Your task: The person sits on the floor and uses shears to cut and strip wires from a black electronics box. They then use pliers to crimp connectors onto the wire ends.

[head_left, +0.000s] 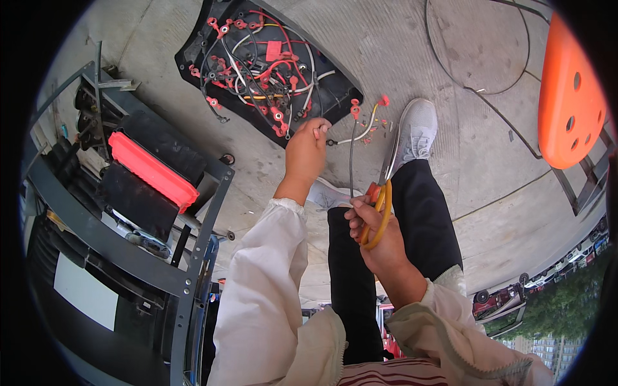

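My right hand (381,243) is closed around scissors with yellow handles (387,209); their blades point away from me toward the grey shoe. A short grey wire (352,151) with a red-capped terminal at its far end also runs into the fingers of this hand. My left hand (308,153) is closed over the near edge of a black tray (277,14); whatever its fingers hold is hidden. Just right of these fingers, a white and yellow wire (351,139) bends up to a red cap. Inside the tray lies a tangle of red, black, white and yellow wires (257,80) with red-capped terminals.
Small red scraps (368,136) lie on the concrete floor by my grey shoe (418,132). At left stands a dark metal frame (196,283) with a red bar (154,170). An orange plastic seat (573,96) is at right, beside a black cable (492,116) on the floor.
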A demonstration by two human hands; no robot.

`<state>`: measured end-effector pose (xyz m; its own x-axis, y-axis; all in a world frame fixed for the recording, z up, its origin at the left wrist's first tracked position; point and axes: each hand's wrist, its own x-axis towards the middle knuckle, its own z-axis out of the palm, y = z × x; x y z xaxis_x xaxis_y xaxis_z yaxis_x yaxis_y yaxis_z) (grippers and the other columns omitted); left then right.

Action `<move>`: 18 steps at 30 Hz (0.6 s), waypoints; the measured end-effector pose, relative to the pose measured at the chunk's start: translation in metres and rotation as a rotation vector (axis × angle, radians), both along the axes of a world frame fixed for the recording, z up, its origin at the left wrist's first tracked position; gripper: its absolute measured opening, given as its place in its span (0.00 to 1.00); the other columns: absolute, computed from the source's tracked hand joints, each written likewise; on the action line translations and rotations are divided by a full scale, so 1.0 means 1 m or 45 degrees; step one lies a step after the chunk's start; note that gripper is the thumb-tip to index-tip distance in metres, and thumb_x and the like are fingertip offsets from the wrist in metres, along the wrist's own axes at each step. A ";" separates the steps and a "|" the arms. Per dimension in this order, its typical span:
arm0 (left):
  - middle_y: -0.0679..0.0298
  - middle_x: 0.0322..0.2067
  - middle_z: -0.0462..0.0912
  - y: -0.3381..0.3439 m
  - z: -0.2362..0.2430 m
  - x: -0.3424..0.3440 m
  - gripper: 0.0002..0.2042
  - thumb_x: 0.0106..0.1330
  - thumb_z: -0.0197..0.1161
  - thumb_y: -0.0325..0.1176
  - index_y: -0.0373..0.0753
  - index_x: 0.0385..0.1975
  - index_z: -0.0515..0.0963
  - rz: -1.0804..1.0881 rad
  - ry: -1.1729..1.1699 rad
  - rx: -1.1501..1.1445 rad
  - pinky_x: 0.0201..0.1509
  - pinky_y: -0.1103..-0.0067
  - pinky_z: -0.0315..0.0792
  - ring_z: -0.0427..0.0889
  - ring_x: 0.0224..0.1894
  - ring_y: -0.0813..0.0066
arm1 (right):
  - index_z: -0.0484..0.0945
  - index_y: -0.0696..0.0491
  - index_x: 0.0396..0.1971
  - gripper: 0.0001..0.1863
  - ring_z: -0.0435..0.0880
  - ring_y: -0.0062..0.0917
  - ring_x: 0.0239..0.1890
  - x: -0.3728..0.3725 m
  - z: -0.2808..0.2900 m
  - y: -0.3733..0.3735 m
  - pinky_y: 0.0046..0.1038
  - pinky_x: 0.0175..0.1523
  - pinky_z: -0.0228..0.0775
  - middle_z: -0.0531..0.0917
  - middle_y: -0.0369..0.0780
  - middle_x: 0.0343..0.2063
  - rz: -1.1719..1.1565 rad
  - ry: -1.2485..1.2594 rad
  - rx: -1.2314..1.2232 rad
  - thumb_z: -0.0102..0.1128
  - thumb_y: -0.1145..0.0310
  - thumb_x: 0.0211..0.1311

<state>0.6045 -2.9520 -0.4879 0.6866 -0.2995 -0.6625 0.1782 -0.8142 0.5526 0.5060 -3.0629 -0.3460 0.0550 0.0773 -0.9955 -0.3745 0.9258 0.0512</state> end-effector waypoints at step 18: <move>0.46 0.40 0.79 0.038 0.063 0.013 0.10 0.71 0.48 0.31 0.30 0.44 0.68 1.319 0.799 -0.810 0.46 0.72 0.78 0.82 0.41 0.61 | 0.73 0.52 0.31 0.05 0.75 0.14 0.23 0.002 0.002 0.000 0.16 0.27 0.66 0.78 0.35 0.24 0.010 -0.043 0.055 0.59 0.69 0.59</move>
<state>0.6175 -2.9142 -0.4244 0.4184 -0.2039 -0.8851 0.9021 0.2064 0.3789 0.5079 -3.0633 -0.3436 0.0878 0.1208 -0.9888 -0.3840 0.9200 0.0783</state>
